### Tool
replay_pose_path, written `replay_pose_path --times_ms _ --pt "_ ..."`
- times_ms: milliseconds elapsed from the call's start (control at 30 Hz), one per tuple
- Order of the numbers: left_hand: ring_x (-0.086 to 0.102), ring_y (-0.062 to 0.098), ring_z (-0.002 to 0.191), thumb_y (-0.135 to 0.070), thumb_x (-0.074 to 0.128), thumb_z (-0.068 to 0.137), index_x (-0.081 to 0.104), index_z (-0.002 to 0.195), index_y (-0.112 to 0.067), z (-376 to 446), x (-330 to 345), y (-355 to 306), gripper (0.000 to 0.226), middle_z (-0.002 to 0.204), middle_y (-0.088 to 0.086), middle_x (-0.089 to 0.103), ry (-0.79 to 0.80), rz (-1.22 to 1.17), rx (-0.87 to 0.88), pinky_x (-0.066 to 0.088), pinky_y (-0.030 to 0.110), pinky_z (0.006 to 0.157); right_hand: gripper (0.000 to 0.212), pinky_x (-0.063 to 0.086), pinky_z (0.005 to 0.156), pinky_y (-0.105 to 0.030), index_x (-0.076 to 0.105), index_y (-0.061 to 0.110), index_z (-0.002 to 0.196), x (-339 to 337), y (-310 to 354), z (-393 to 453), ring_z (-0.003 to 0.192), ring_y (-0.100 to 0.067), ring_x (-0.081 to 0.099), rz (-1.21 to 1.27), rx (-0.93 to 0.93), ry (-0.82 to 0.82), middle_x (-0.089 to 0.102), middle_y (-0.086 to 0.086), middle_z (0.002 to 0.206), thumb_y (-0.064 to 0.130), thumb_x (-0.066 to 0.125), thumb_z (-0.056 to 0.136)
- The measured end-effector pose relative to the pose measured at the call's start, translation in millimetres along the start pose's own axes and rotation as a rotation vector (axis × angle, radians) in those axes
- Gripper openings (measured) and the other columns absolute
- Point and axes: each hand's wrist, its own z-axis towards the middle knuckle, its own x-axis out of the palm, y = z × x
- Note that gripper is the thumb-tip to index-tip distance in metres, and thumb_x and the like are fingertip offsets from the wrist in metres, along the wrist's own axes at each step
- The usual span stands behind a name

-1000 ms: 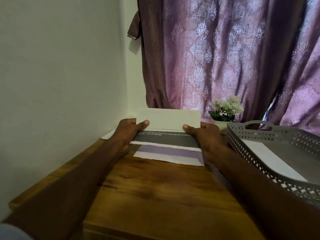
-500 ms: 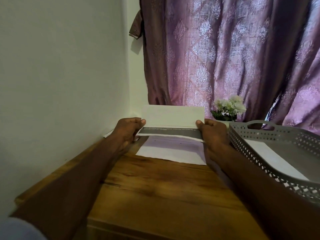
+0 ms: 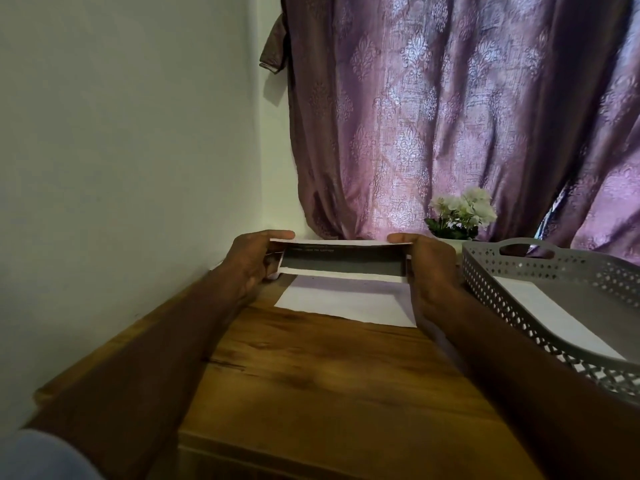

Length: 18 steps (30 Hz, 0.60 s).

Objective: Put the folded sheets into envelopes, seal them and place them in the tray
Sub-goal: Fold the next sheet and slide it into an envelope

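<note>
Mid-seal, I reckon: left hand [image 3: 251, 259] and right hand [image 3: 427, 263] fingers pinch the envelope [image 3: 341, 265] ends above the worktop [image 3: 311, 375], flap down (unpressed?). One envelope lies in the tray [image 3: 519, 306]; another [image 3: 346, 303] waits.

A single wide-angle view looks out from the person's head, facing forward and slightly down across the tabletop [image 3: 311, 375] toward the corner where the wall [image 3: 121, 150] meets the curtain [image 3: 450, 116]. Both forearms reach in from the bottom edge, near the lens. The frame's edges bow outward, and the tray [image 3: 519, 299] is cut off at the right.
</note>
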Motion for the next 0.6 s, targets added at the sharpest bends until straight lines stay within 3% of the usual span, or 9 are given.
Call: replay_pose_path --times_ms 67,167,300,367,433,600 --pt "0.071 0.029 0.097 -0.018 0.066 0.093 0.077 0.105 -0.008 -0.3 -3.1 -0.9 0.02 0.105 0.013 0.078 0.019 -0.05 -0.012 0.054 0.038 0.074 0.031 0.064 0.081 -0.045 0.079 0.014 0.104 -1.2 0.6 -1.4 0.099 -0.034 0.073 0.115 0.093 0.043 0.078 -0.011 0.103 0.01 0.077 0.073" --pt "0.071 0.029 0.098 -0.017 0.049 0.095 0.078 0.102 -0.008 -1.3 -6.5 -2.5 0.031 0.104 0.012 0.079 0.028 -0.145 -0.034 0.048 0.035 0.071 0.023 0.061 0.06 -0.032 0.081 0.006 0.097 -2.3 3.6 -7.3 0.088 -0.032 0.073 0.159 0.096 0.066 0.078 -0.016 0.098 0.01 0.063 0.082" --pt "0.071 0.032 0.104 -0.025 0.074 0.093 0.075 0.111 -0.012 -2.2 -2.8 -0.6 0.023 0.111 0.012 0.077 0.005 -0.022 0.022 0.059 0.041 0.08 0.024 0.063 0.078 -0.042 0.08 0.015 0.101 0.3 0.5 -9.2 0.092 -0.027 0.072 0.068 0.011 0.035 0.078 -0.011 0.101 0.01 0.076 0.078" --pt "0.072 0.034 0.104 -0.02 0.081 0.088 0.077 0.107 -0.009 -0.5 -1.1 2.3 0.023 0.11 0.013 0.077 -0.027 -0.001 0.031 0.061 0.051 0.092 0.027 0.057 0.063 -0.031 0.08 0.021 0.099 0.3 -2.4 -8.8 0.077 -0.02 0.065 -0.042 -0.071 0.039 0.077 -0.008 0.098 0.002 0.071 0.083" --pt "0.073 0.034 0.102 -0.021 0.083 0.085 0.078 0.106 -0.01 0.3 -1.1 2.8 0.024 0.107 0.012 0.078 -0.069 -0.005 0.028 0.061 0.054 0.092 0.028 0.045 0.052 -0.022 0.08 0.023 0.099 0.1 -2.9 -8.5 0.065 -0.015 0.055 -0.073 -0.117 0.026 0.075 -0.008 0.093 0.001 0.07 0.085" --pt "0.072 0.033 0.102 -0.036 0.082 0.087 0.071 0.106 -0.013 0.8 0.0 0.6 0.032 0.106 0.008 0.077 -0.145 -0.039 0.013 0.061 0.052 0.09 0.024 0.038 0.041 -0.016 0.079 0.021 0.096 2.6 -1.2 -10.6 0.057 -0.009 0.05 -0.053 -0.127 -0.04 0.07 -0.001 0.08 0.001 0.07 0.085"
